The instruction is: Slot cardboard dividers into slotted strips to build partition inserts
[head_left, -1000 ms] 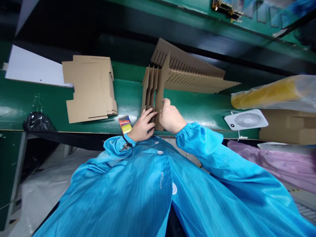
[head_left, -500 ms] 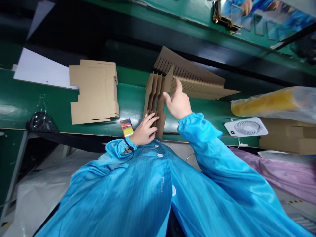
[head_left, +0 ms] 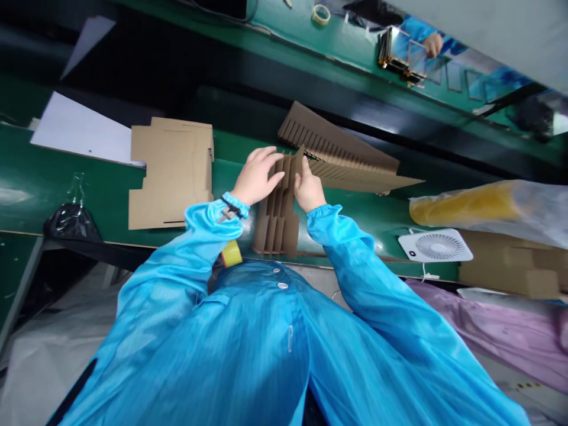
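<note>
A slotted cardboard divider (head_left: 276, 228) made of several thin upright strips stands at the bench's front edge before me. My left hand (head_left: 256, 177) is at its upper left side, fingers spread, thumb and fingertips reaching over the strips. On the opposite side, my right hand (head_left: 309, 188) has its thumb and index finger at the upper end of the rightmost strip; its other fingers are curled. Just behind my right hand lie slotted cardboard sheets (head_left: 355, 171), their rows of cuts showing. One darker slotted sheet (head_left: 337, 133) leans up at the back.
Flat folded cardboard pieces (head_left: 171, 171) lie left, beside a white sheet (head_left: 84, 133) and a black bag (head_left: 73, 222). On the right are a white fan (head_left: 437, 245) and a plastic-wrapped yellow roll (head_left: 465, 202). Across the bench, a co-worker's hand (head_left: 432, 44) is near thin framed panels.
My left hand has moved from the divider's near end up to its far left side. My right hand has come down and left onto the rightmost strip, its fingers less spread.
</note>
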`<state>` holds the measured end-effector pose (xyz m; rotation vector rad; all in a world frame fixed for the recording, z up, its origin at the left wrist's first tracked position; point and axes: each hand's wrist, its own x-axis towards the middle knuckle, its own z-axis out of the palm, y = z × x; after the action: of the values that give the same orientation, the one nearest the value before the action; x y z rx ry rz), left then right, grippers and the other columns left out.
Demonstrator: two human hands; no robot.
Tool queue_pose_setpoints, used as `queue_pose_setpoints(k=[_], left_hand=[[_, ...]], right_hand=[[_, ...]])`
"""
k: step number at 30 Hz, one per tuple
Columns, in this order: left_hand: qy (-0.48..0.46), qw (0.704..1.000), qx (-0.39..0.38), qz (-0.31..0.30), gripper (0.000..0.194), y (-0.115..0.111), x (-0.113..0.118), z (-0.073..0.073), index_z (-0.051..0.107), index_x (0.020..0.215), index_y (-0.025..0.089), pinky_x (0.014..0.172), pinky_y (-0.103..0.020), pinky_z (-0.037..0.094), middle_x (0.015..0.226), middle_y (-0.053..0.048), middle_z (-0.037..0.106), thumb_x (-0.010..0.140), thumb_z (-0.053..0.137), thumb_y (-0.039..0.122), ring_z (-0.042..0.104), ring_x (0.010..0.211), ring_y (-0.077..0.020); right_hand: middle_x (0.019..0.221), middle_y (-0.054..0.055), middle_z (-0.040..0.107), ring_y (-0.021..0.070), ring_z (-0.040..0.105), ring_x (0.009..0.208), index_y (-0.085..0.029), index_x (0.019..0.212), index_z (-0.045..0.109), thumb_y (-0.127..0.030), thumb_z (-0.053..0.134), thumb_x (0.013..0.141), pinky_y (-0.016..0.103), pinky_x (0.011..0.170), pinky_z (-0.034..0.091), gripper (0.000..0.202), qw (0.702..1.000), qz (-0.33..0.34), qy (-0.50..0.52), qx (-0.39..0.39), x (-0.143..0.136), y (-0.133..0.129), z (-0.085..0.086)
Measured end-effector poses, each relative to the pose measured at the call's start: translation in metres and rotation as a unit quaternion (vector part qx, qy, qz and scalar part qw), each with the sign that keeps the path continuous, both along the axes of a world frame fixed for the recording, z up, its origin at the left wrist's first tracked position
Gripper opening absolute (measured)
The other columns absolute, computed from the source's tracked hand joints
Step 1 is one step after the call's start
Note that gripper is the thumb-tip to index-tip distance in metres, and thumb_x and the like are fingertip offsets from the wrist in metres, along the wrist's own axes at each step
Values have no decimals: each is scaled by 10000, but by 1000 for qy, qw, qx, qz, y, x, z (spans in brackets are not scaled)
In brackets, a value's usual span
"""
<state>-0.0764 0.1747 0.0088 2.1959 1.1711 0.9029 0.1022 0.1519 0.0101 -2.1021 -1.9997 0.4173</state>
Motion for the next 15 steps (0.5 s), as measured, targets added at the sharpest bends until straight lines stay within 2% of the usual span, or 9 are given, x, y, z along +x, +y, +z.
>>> queue_pose_setpoints(k=[3,7,9,11,13,15], left_hand=[[41,997,-69,-3,510,17,19,-18,500,1293,120,1154,-495,263,1486,-184,351,801,613,194,310,1390,-321],[12,996,-92,-5,493,10,33,-43,453,1315,105,1178,-470,221,1564,-190,158,830,526,157,183,1447,-294],[-6,997,-82,-6,474,8,34,-49,438,1320,111,1180,-471,217,1571,-182,138,851,487,164,160,1454,-279],[-19,997,-77,-7,458,7,32,-52,431,1320,119,1177,-472,225,1575,-173,127,867,462,174,154,1456,-271],[-30,997,-74,-7,438,7,31,-55,428,1320,130,1179,-465,224,1579,-162,120,885,441,184,150,1457,-263],[-40,997,-71,-9,422,7,32,-58,425,1321,142,1187,-456,207,1581,-150,119,902,424,190,139,1460,-253]], right_hand=[[910,200,705,309,673,800,5,1490,159,-294,230,939,463,772,504,631,999,-23,17,-25,-7,-1,-4],[1001,199,696,306,678,860,-35,1507,103,-295,250,948,453,794,502,634,997,-24,54,-51,-12,1,-2],[990,178,702,293,681,874,-44,1511,70,-330,322,948,436,813,504,680,995,-28,80,-61,-11,-4,9],[889,142,716,274,688,821,-22,1505,70,-369,445,921,414,813,511,776,989,-47,101,-99,-8,-16,26],[722,77,704,242,682,703,0,1490,142,-354,586,859,385,784,522,849,976,-48,118,-178,-4,-35,44],[555,-3,640,194,643,558,-7,1463,255,-284,648,826,343,718,529,798,952,-22,143,-270,-1,-56,58]])
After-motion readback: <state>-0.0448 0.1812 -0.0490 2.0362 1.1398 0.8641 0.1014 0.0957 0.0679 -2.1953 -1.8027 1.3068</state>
